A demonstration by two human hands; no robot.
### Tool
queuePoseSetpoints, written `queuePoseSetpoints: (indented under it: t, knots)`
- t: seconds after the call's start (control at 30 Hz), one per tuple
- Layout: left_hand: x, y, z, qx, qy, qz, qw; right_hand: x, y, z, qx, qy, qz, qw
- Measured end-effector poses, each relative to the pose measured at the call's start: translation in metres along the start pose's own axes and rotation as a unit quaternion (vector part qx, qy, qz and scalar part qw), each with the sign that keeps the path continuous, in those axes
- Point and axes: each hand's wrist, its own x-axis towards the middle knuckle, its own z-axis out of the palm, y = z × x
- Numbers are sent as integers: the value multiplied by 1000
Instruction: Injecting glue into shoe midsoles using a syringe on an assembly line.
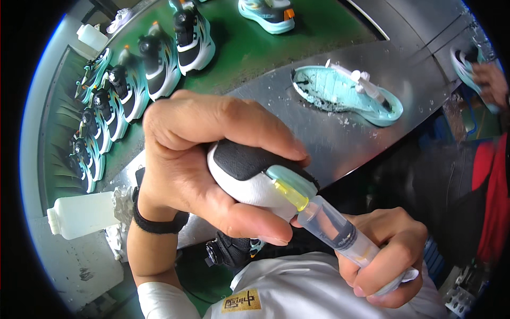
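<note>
My left hand (212,143) is closed round a sneaker (244,183), with its white sole edge, black tread patch and a mint strip turned toward me. Fingers hide much of the sneaker's upper. A clear syringe (332,226) with a yellow tip sits in my right hand (390,258), its fingers wrapped round the barrel's lower end. The yellow tip touches or nearly touches the sole beside the mint strip; I cannot tell which. Part of the syringe's plunger end is hidden in my palm.
A mint sole piece (334,93) lies on the metal table (265,90) with syringes in it. Several sneakers (159,64) line the green surface (239,48). A white bottle (82,215) is at left. Another person's hand (491,82) is near a shoe at far right.
</note>
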Motion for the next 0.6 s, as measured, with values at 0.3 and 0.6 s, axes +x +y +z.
queuePoseSetpoints:
  t: [0.3,0.6]
  knots:
    - [-26,-19,-10,-58,101,-46,992,-18,25,-3,76,14,46,996]
    - [-52,-45,-33,-143,156,-59,976,-28,66,-11,134,23,38,990]
